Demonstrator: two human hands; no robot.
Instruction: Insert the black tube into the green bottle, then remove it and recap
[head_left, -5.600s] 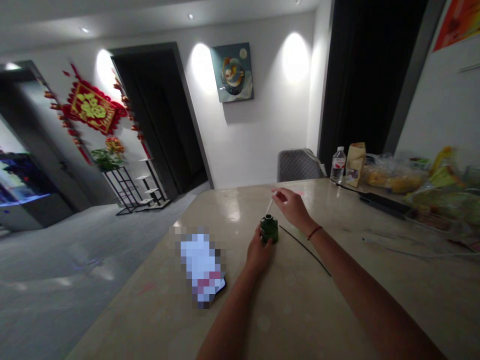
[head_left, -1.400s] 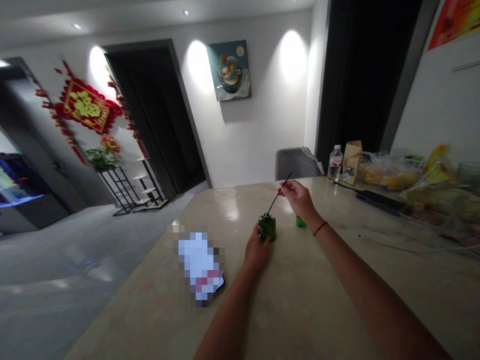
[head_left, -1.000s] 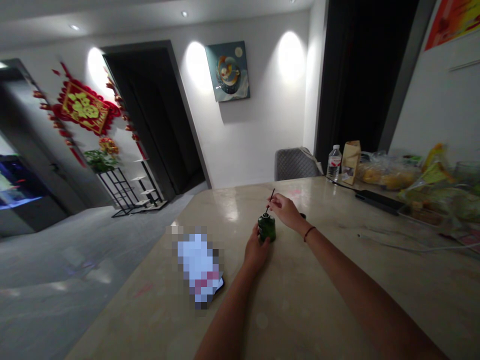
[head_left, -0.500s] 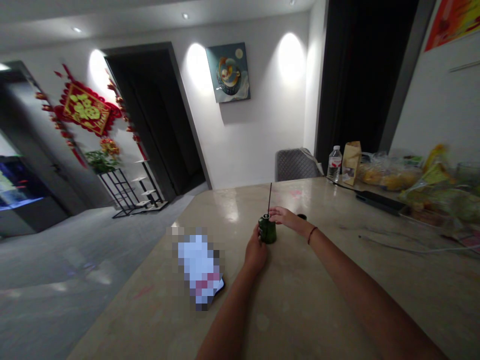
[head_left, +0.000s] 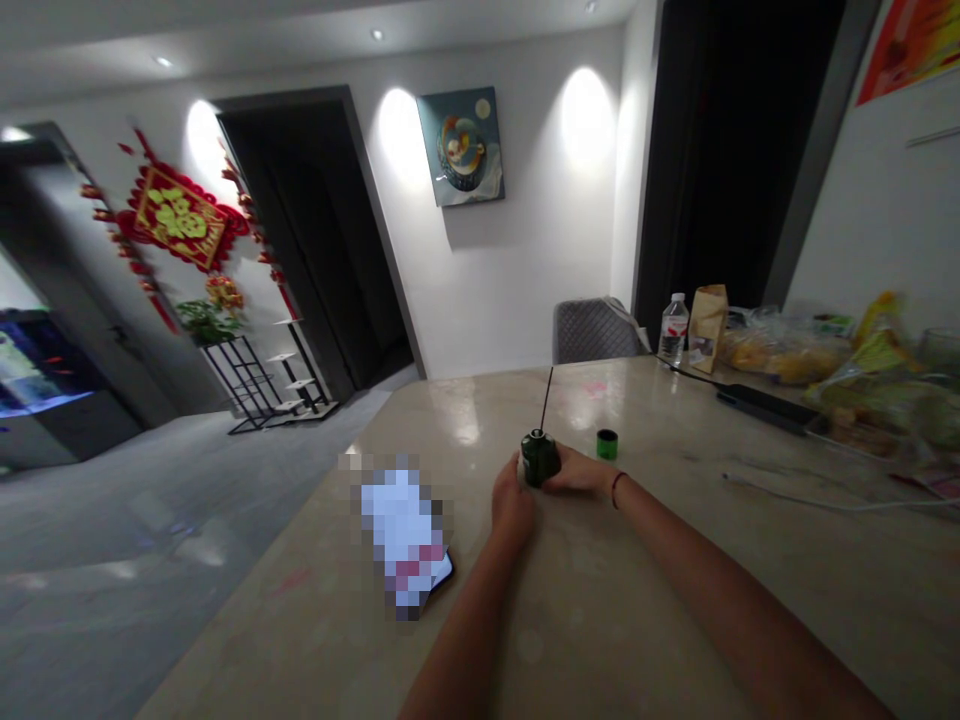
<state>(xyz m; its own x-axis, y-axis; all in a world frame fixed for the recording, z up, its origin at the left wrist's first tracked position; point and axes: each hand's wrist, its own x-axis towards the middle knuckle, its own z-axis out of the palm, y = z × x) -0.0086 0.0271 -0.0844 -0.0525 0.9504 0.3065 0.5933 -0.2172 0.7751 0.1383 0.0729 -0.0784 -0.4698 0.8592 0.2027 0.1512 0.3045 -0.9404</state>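
Observation:
A small dark green glass bottle [head_left: 539, 459] stands on the table in front of me, with one thin dark stick [head_left: 547, 400] rising from its neck and leaning slightly right. My left hand [head_left: 511, 498] is wrapped round the bottle's left side. Against its right side lies my right hand [head_left: 581, 470], its fingers curled behind the glass and partly hidden. To the right of that hand, a short bright green cap [head_left: 607, 444] rests on the table, apart from both hands.
A phone [head_left: 409, 545], blurred out, lies left of my forearms. On the right are a white cable [head_left: 810, 503], a black power strip [head_left: 769, 406], a water bottle [head_left: 674, 330], a paper bag [head_left: 706, 325] and plastic bags of food [head_left: 780, 345]. A grey chair [head_left: 598, 331] stands beyond the table.
My right hand has moved down from the stick at the bottle's mouth to the bottle's right side. The stick leans more to the right, and the green cap has come into full view.

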